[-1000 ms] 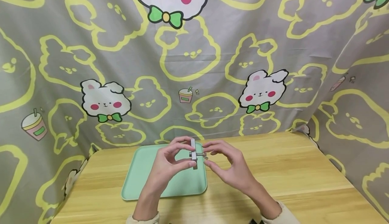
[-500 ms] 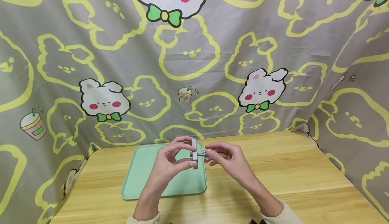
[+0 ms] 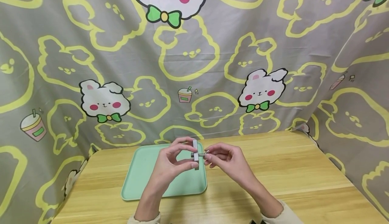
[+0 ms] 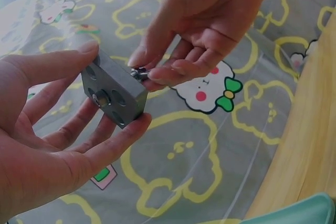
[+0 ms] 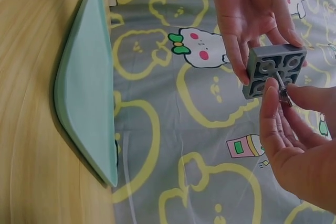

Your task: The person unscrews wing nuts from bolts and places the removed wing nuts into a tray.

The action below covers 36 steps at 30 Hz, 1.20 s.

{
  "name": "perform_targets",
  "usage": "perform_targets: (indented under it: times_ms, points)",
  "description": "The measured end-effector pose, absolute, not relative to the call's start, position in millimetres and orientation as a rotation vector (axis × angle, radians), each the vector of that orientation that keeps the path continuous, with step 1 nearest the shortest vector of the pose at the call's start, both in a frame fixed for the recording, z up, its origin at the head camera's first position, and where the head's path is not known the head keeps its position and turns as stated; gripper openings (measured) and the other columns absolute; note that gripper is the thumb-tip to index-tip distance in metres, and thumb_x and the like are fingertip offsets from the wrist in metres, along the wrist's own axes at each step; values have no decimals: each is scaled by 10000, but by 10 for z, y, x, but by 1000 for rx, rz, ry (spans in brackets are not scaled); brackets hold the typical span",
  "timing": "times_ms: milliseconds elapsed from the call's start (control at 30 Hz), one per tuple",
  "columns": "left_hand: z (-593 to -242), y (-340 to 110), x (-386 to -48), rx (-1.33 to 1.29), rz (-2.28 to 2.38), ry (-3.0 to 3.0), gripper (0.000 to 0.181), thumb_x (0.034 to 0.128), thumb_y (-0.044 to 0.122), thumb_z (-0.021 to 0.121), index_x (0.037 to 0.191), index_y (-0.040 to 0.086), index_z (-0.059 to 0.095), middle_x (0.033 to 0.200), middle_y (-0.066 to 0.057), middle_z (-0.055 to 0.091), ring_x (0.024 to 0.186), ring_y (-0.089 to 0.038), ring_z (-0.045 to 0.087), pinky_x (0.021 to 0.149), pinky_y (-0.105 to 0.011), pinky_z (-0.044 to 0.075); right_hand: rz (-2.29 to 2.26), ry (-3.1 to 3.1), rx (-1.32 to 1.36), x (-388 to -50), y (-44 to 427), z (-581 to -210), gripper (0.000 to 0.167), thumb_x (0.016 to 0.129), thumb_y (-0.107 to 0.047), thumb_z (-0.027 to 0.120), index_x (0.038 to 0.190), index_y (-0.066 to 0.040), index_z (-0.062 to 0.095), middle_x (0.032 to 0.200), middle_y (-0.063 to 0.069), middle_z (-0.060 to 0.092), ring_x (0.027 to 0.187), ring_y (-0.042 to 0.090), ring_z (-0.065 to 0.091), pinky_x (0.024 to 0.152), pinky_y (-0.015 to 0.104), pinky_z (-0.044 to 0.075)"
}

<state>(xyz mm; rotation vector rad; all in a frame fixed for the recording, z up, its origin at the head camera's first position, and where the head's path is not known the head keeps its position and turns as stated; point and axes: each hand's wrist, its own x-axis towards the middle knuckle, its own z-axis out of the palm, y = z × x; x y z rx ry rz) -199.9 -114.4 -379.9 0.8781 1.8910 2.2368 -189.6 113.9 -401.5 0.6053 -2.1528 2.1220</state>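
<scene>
My left hand [image 3: 167, 166] holds a small grey square block [image 4: 137, 103] by its edges, thumb on one side and fingers on the other. Several round holes pierce the block, and its other face is recessed, as the right wrist view shows. Through its middle runs a metal bolt [image 5: 281, 81], whose round head [image 4: 101, 98] sits on the side towards the left palm. At the bolt's far end, my right hand [image 3: 232, 159] pinches a small shiny wing nut [image 5: 285, 98] between thumb and fingers. Fingertips partly cover the nut. Both hands are raised above the tray's right side.
A mint-green tray [image 3: 143, 173] lies on the wooden table [image 3: 273, 170] beneath and left of the hands. Behind the table hangs a grey patterned curtain [image 3: 212, 116], which also runs along both sides. A dark object [image 3: 253, 222] barely shows at the bottom edge.
My right hand's fingers, spread around the bolt's end one second ago, have drawn together and now pinch the wing nut. The left hand and block have shifted very slightly right.
</scene>
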Motion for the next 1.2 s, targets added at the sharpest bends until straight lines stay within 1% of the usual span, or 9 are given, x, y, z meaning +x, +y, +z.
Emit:
perform_targets:
  times_ms: [100,200,400,533,667,733,900,1033,1200]
  points:
    - [-3792,-1142,-1999,879,2236,1894,324,817,-51,831,1115,-80,708,1400,-184,507,1274,-332,542,948,-509,593,2052,-2131,651,-1891,1125,-4030,168,961,-86,731,1104,-4,703,975,153,739,825,287,752,711,429,658]
    - [-3793,-1144,-2003,885,2235,1902,328,814,-66,827,1118,-89,705,1397,-197,505,1264,-340,548,946,-502,595,1933,-2130,693,-1874,1100,-4049,142,955,-85,739,1089,-55,702,971,94,733,818,250,740,705,392,658]
    - [-3803,-1149,-2001,875,2244,1899,328,813,-71,825,1119,-84,706,1389,-194,511,1252,-386,549,952,-505,591,1733,-2084,795,-1851,1054,-4051,141,949,-45,737,1068,-114,705,1024,41,724,885,214,716,753,331,651]
    - [-3807,-1154,-2000,873,2248,1897,335,815,-76,821,1122,-109,693,1387,-196,512,1268,-450,521,943,-501,597,1627,-2040,879,-1854,1051,-4061,199,926,24,737,1060,-120,708,1077,83,724,966,234,707,779,334,648]
    - [-3805,-1161,-2004,875,2244,1902,338,820,-74,817,1128,-119,685,1393,-199,509,1268,-412,535,936,-500,601,1500,-1997,954,-1872,1071,-4073,256,891,80,749,1037,-128,717,1109,113,717,994,218,703,811,317,642]
    - [-3802,-1164,-2007,872,2242,1905,337,821,-75,815,1130,-117,686,1397,-199,507,1268,-396,540,935,-504,601,1414,-1984,981,-1889,1080,-4074,280,874,94,759,1024,-141,725,1115,92,715,993,207,704,838,296,633]
    - [-3799,-1167,-2016,868,2245,1894,335,822,-83,811,1130,-120,685,1401,-203,503,1281,-455,510,935,-509,600,1247,-1960,1032,-1921,1088,-4064,336,837,123,778,1023,-154,735,1134,33,704,1017,207,699,913,246,595]
    - [-3798,-1169,-2020,869,2246,1892,339,825,-76,812,1134,-125,681,1402,-193,506,1275,-421,529,939,-507,599,1298,-1956,1053,-1923,1092,-4050,336,835,106,792,1051,-145,732,1148,59,702,1030,226,695,915,269,601]
    - [-3827,-1171,-2002,872,2260,1879,332,821,-83,809,1128,-119,685,1402,-213,508,1291,-455,509,944,-508,594,1717,-1997,1002,-1879,1124,-4048,305,873,50,784,1144,-65,703,1228,146,673,1134,302,654,928,393,612]
